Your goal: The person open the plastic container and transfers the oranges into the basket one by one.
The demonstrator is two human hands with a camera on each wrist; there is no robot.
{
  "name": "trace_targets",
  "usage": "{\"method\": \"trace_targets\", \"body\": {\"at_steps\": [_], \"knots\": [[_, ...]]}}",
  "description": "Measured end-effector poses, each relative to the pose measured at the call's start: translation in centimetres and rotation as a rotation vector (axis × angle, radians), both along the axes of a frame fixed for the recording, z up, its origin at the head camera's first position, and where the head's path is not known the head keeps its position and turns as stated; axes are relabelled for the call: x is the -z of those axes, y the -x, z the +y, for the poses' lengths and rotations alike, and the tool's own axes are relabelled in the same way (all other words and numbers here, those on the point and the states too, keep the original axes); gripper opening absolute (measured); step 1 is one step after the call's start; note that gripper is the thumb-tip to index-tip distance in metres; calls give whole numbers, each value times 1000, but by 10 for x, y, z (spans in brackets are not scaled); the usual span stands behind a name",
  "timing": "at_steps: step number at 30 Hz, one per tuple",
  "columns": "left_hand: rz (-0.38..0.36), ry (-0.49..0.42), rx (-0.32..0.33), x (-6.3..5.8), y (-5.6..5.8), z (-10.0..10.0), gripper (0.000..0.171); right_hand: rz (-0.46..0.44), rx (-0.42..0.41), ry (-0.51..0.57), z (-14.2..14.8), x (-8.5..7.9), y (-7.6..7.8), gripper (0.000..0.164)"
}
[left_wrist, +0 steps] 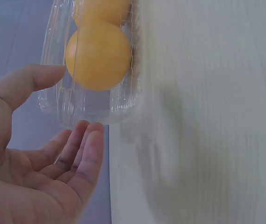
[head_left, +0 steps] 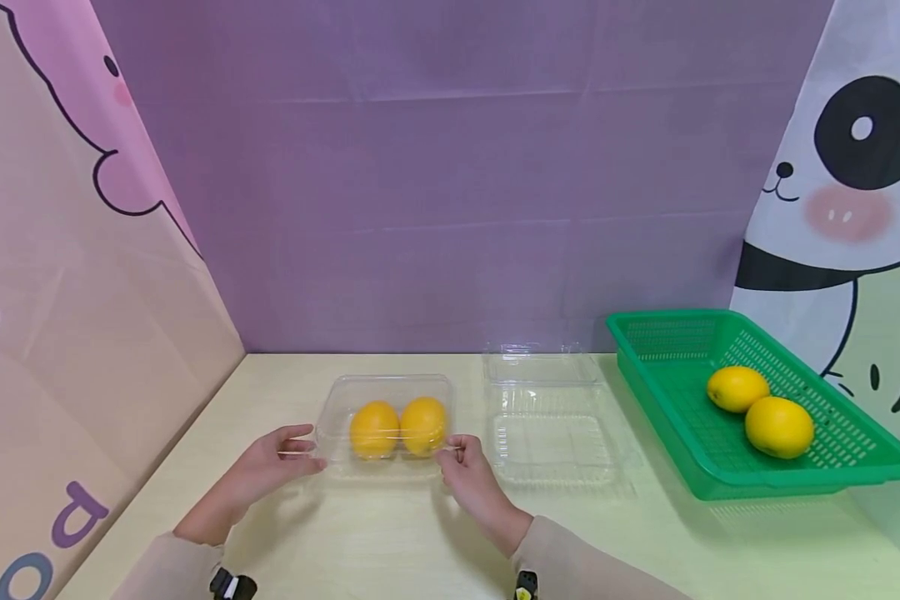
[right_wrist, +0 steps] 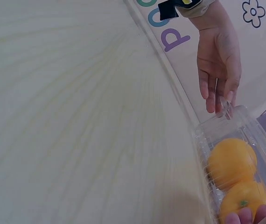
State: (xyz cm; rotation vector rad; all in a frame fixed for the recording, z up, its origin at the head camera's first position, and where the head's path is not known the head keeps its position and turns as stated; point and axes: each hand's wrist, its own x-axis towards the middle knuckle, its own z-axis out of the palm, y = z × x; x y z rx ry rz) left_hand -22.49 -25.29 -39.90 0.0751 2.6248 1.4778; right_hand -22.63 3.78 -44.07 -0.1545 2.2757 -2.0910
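Note:
A clear plastic clamshell box (head_left: pixel 390 385) with its lid over two oranges (head_left: pixel 375 429) stands on the table in front of me. At its left end is my left hand (head_left: pixel 273 462), fingers and thumb spread apart. The left wrist view shows the thumb (left_wrist: pixel 49 77) by the lid's edge and the straight fingers (left_wrist: pixel 84 154) close to the box's corner. My right hand (head_left: pixel 476 483) pinches the box's front right corner between thumb and curled fingers. In the right wrist view, only the fingertips (right_wrist: pixel 245 215) of that hand show, in front of an orange.
Right of the box lies a second clear clamshell box (head_left: pixel 555 450), lid swung back. A green basket (head_left: pixel 667 417) at the far right holds two more yellow-orange fruits (head_left: pixel 780 427). A purple cloth wall (head_left: pixel 450 208) closes off the back of the table (head_left: pixel 375 550).

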Motion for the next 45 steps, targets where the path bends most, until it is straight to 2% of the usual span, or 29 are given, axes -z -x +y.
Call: {"method": "trace_targets", "body": {"at_steps": [4,9,21,31,38,45], "knots": [[-12,-60,-23,3,0,2,77,5,2,6,0,-2,-1,39],[-20,-92,-49,8,2,4,75,1,2,-1,1,-2,-1,40],[-66,-173,-45,13,1,4,73,-13,6,-7,0,-1,0,38],[-70,-152,-32,13,0,6,67,-16,-2,-4,1,-3,-2,39],[-70,-224,-42,14,-1,9,64,-10,-3,-1,2,-4,-3,39],[-81,-252,-58,17,1,10,64,-16,-4,-2,2,-4,-3,40]]}}
